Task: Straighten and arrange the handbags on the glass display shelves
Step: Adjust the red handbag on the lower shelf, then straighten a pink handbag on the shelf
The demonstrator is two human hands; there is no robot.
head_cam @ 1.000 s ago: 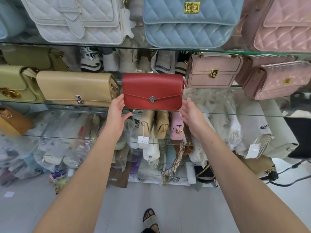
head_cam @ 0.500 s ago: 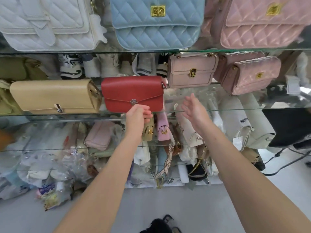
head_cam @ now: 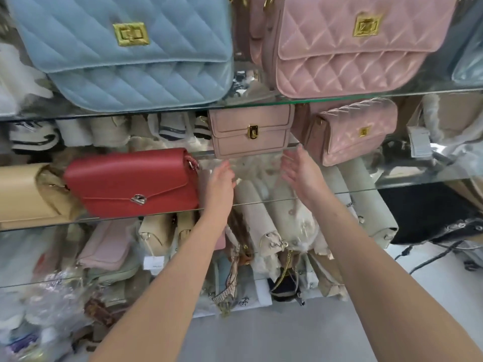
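A small dusty-pink handbag (head_cam: 251,133) with a gold clasp stands on the middle glass shelf (head_cam: 407,182), set further back than its neighbours. Both hands are raised just below and in front of it. My left hand (head_cam: 222,180) is open under its left corner, and my right hand (head_cam: 300,169) is open under its right corner; neither touches it. A red envelope-flap handbag (head_cam: 130,182) stands upright at the shelf's front edge, left of my left hand. To its left sits a tan handbag (head_cam: 23,194). A quilted pink handbag (head_cam: 350,133) leans at the right.
On the top glass shelf (head_cam: 392,92) stand a large quilted blue bag (head_cam: 125,48) and a large quilted pink bag (head_cam: 347,43). Lower shelves hold several wrapped bags and pouches. Black cables (head_cam: 431,257) lie on the grey floor at the right.
Both hands have left the red handbag and moved right, up toward the dusty-pink handbag. The left hand went from closed to open. The view has shifted right and closer.
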